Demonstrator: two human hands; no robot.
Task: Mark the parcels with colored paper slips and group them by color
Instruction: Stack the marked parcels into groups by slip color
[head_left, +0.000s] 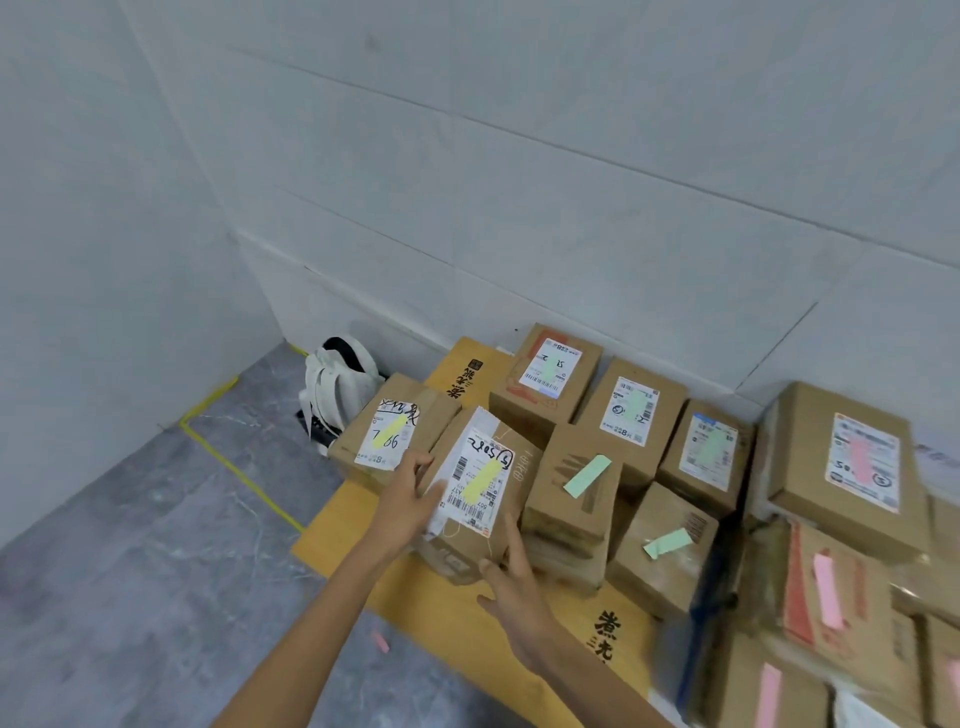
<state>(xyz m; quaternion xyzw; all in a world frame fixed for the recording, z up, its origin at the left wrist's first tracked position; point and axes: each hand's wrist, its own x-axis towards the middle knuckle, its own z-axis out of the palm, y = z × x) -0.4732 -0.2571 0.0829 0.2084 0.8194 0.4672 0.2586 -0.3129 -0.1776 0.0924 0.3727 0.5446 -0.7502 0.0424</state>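
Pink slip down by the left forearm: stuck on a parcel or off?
Off. The pink slip lies loose on the grey floor, touching no parcel.

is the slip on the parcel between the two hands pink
No, the slip on the parcel between the left hand and right hand is yellow.

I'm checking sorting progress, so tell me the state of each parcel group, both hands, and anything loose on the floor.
Yellow-slip parcel: tilted, held between both hands.
Left hand: fingers straight against its left side.
Right hand: fingers straight at its near right corner.
Second yellow-slip parcel: resting just behind, slip on.
Green-slip parcels: grouped in the middle.
Pink-slip parcels: stacked at right.
Loose pink slip: lying on the floor.
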